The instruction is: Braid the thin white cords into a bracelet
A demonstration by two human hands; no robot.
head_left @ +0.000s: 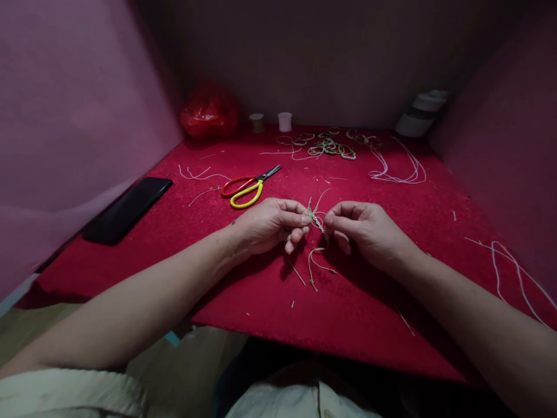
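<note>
Both hands meet over the middle of a red cloth-covered table [243, 278]. My left hand [272, 223] pinches the upper end of a short braided cord [317, 222] between thumb and forefinger. My right hand [363, 227] pinches the same cord from the other side, fingers curled. Loose pale cord ends stick up above the braid and hang down below it onto the cloth.
Scissors [248, 187] with one red and one yellow handle lie behind my left hand. A black phone [127, 209] rests at the left edge. Finished braided bands [331, 145], loose cords [398, 168], two small cups [284, 121], a red bag [209, 111] sit at the back.
</note>
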